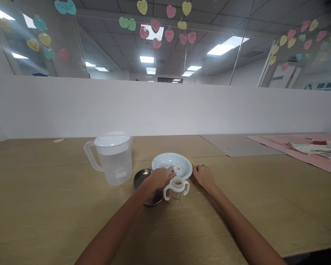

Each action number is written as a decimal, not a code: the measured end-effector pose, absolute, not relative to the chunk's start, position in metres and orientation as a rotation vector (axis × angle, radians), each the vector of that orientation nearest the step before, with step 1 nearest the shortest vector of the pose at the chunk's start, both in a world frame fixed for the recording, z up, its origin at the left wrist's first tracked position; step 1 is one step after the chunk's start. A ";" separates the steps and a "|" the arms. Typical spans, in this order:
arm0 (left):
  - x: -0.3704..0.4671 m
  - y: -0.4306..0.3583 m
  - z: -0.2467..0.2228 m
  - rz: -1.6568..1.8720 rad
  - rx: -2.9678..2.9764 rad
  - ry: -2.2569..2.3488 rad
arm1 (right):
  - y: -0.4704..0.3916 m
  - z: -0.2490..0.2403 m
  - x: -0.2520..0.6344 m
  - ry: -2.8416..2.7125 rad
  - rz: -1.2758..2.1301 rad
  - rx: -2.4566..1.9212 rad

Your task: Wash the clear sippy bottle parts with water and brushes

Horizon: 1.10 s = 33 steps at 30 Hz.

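At the near middle of the tan wood-toned desk stands a clear round bottle with a white collar and two curved white handles, upright, its top open. Just left of it lies a shiny oval metal dish; the left forearm crosses above and hides part of it. The left hand is just beyond the bottle, at the near edge of a round white plate. Its fingers are bent, and whether they grip anything cannot be told. Next to them on the plate is a small white ring-shaped piece. The right hand is at the plate's right side, fingers curled by the near end of a thin yellow strip; whether they are closed on it cannot be told.

Left of the plate, apart from both hands, stands a large translucent plastic pitcher with a white lid, its handle turned left.

Farther right, well clear of the hands, a grey sheet adjoins a pink cloth bearing a rumpled white cloth. A cream scrap lies at the far left, before a white low wall. Above that, heart-shaped paper notes dot glass panels.
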<state>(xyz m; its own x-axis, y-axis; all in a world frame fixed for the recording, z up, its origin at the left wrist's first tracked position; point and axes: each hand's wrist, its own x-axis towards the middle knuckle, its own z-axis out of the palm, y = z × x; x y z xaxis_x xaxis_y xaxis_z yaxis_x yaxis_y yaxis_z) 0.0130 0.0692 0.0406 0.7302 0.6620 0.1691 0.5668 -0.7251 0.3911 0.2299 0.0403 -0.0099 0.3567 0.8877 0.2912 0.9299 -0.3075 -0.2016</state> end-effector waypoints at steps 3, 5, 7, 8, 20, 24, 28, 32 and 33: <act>0.014 0.069 0.040 0.372 2.690 1.025 | 0.039 -0.010 0.226 -1.602 -0.103 -2.408; 0.014 0.069 0.041 0.353 2.714 1.046 | 0.038 -0.010 0.223 -1.631 -0.067 -2.451; 0.013 0.069 0.044 0.341 2.731 1.063 | 0.037 -0.010 0.222 -1.654 -0.049 -2.474; 0.012 0.069 0.046 0.347 2.736 1.074 | 0.037 -0.011 0.222 -1.662 -0.049 -2.473; 0.021 0.092 0.047 1.078 1.843 0.743 | 0.039 -0.015 0.226 -1.444 -0.551 -1.703; 0.023 0.084 0.059 1.207 1.542 0.661 | 0.037 -0.020 0.220 -1.546 -0.578 -1.369; 0.020 0.071 0.075 1.184 1.482 0.623 | 0.029 -0.021 0.215 -1.662 -0.422 -1.508; 0.018 0.064 0.083 1.251 1.501 0.690 | 0.023 -0.013 0.211 -1.771 -0.307 -1.661; 0.017 0.063 0.085 1.255 1.506 0.707 | 0.022 -0.012 0.211 -1.792 -0.299 -1.659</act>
<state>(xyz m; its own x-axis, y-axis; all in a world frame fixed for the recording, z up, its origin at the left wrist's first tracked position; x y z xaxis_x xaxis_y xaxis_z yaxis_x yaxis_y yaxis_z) 0.0174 0.0626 0.0848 0.2878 0.8901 0.3534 -0.1590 -0.3195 0.9342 0.2108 0.0221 -0.0120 0.0310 0.7961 0.6044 0.9493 0.1659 -0.2671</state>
